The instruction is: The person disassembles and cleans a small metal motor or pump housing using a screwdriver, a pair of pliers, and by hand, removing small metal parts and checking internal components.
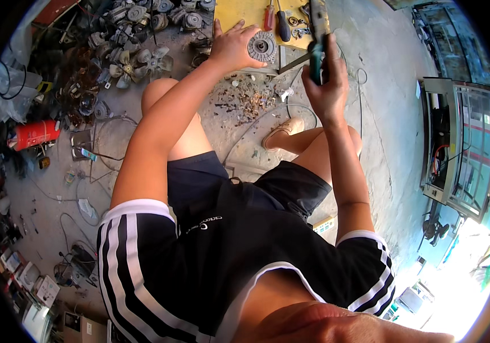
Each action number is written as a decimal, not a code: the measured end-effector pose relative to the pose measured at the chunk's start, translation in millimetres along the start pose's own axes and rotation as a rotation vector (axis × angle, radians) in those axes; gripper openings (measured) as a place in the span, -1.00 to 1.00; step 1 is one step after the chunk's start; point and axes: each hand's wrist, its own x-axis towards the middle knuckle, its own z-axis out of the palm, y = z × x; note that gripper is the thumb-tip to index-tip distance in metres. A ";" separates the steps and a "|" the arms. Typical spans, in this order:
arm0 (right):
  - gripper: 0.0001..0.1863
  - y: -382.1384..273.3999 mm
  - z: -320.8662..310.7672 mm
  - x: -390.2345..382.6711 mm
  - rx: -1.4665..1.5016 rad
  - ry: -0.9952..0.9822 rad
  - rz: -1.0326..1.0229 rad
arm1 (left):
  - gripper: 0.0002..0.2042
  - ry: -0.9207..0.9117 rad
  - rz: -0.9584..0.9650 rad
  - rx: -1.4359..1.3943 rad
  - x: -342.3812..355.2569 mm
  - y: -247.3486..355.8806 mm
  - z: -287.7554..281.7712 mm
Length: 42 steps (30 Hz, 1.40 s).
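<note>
Your black shirt (239,246) fills the space nearest the camera, with white stripes down both sleeves and a line of small white lettering on the chest. Your left forearm (185,108) slants up and to the right, elbow bent outward, to the left hand (235,47), which lies over the near edge of the yellow counter (239,10). Its fingers are spread wide; the thumb and 1 finger curve against the rim of a round metal disc (262,47), holding it at that edge. Your right forearm (349,166) rises nearly straight to the right hand (329,86), held just right of the disc and apart from it. The fingers there are wrapped round a dark tool (316,54) with a green grip, its long end pointing away from you; its exact kind is hard to tell. On the counter, just beyond the disc, lie 2 screwdrivers, 1 red (269,18) and 1 black (282,26). Down on the floor at left, a red cylinder (32,135) bears pale marks too small to read.
</note>
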 end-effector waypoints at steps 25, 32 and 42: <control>-0.06 38.8 12.9 -73.8 0.185 -0.038 0.276 | -0.04 -0.067 -0.063 0.019 7.3 9.3 -5.6; -0.03 85.3 -6.0 -13.1 0.430 0.230 0.359 | -0.06 -0.010 -0.020 -0.042 7.4 15.7 -7.9; -0.03 158.9 17.0 45.5 0.585 0.590 0.445 | -0.07 0.049 0.025 0.013 1.9 16.8 -7.7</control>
